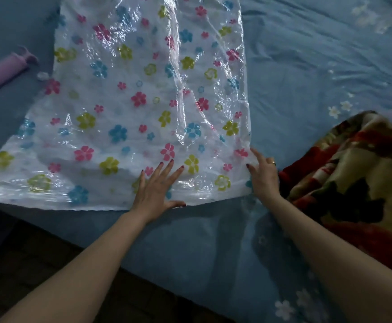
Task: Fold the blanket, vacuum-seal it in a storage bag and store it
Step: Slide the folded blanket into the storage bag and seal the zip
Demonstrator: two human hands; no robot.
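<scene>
blue bed sheet (307,66) carries the flowered bag (129,108); my left hand (155,190) presses it flat, grip wide, right hand (263,173) pinching its corner, blanket (353,178) waiting just beside.

A bedroom in a home is showing here. A blue flower-printed bedsheet (307,66) is covering the bed, a plush patterned blanket (358,178) is lying at its right edge, and dark floor (38,257) is showing beside its near edge.
</scene>
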